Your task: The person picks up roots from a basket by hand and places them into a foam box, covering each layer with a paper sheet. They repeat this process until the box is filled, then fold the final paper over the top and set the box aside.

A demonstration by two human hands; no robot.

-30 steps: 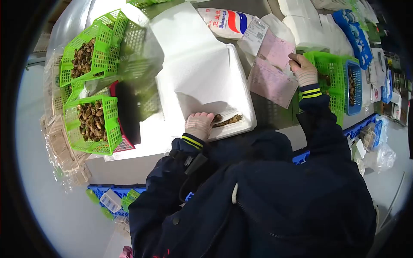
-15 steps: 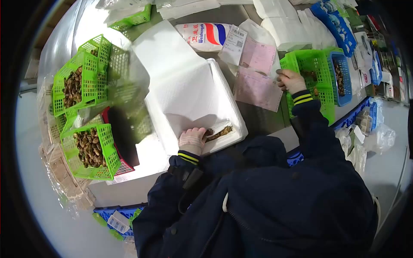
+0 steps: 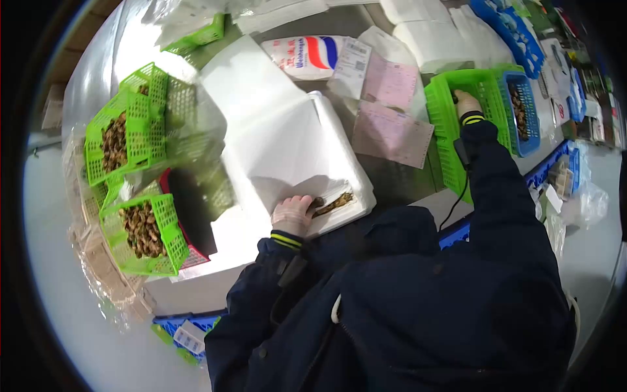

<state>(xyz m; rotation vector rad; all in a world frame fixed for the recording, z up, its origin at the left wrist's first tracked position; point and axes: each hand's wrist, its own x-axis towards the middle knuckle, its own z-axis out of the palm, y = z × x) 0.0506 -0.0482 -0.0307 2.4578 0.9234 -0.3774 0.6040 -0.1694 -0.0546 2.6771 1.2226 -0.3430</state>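
A white foam box (image 3: 349, 157) lined with white paper (image 3: 274, 144) stands in front of me. My left hand (image 3: 292, 214) is at its near side, fingers curled on the paper beside a row of brown knobbly pieces (image 3: 336, 205) lying along the near wall. Over on the right, my right hand (image 3: 466, 103) reaches inside a green plastic basket (image 3: 447, 140). Its fingers are closed at a small dark piece that I cannot make out, and the fingertips are partly hidden.
Green baskets (image 3: 176, 238) with brown pieces stand at the left. A blue basket (image 3: 535, 140) with similar pieces adjoins the right green one. Beyond the box lie a tissue-paper pack (image 3: 304, 55), pink slips (image 3: 392, 134) and white paper stacks (image 3: 428, 42).
My right hand has moved from the green basket's near-left rim into the basket, up and to the right. My left hand stays on the paper. The view has shifted slightly.
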